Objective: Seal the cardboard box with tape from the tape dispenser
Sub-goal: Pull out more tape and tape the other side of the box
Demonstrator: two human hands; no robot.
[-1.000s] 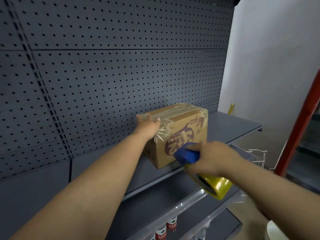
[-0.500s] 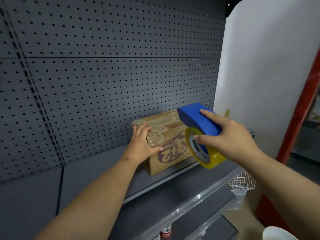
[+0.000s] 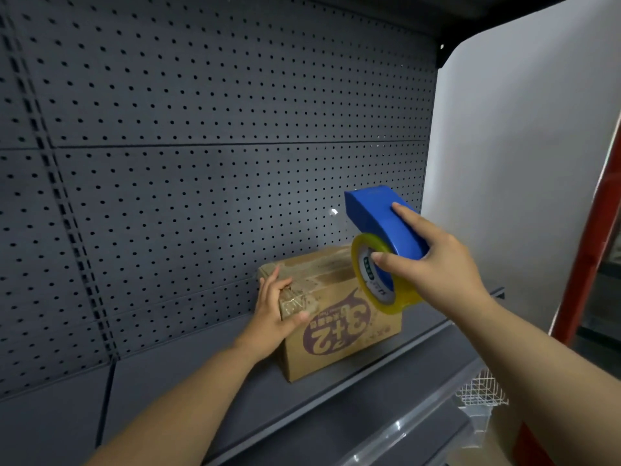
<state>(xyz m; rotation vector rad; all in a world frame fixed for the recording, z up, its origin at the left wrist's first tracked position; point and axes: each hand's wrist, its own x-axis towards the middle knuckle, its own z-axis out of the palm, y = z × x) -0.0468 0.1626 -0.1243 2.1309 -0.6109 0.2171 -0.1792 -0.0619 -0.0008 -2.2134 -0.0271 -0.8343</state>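
Note:
A brown cardboard box (image 3: pixel 339 338) with a purple "3+2" print stands on the dark grey shelf (image 3: pixel 208 391), close to the pegboard back. Clear tape runs across its top and down its left end. My left hand (image 3: pixel 274 311) grips the box's near left corner, fingers on the taped end and thumb on the front face. My right hand (image 3: pixel 433 264) holds the blue tape dispenser (image 3: pixel 383 227) with its yellowish tape roll (image 3: pixel 376 280) in the air, above and in front of the box's right part, hiding that part.
A grey pegboard wall (image 3: pixel 201 146) backs the shelf. A white panel (image 3: pixel 524 163) stands at the right, with a red upright (image 3: pixel 591 243) beyond it. A lower shelf with a clear plastic lip (image 3: pixel 396 428) and a small white wire basket (image 3: pixel 480 391) sit below right.
My right hand lifted the tape dispenser from below the box's front to above its right end. My left hand slid from the box's top down onto its left corner.

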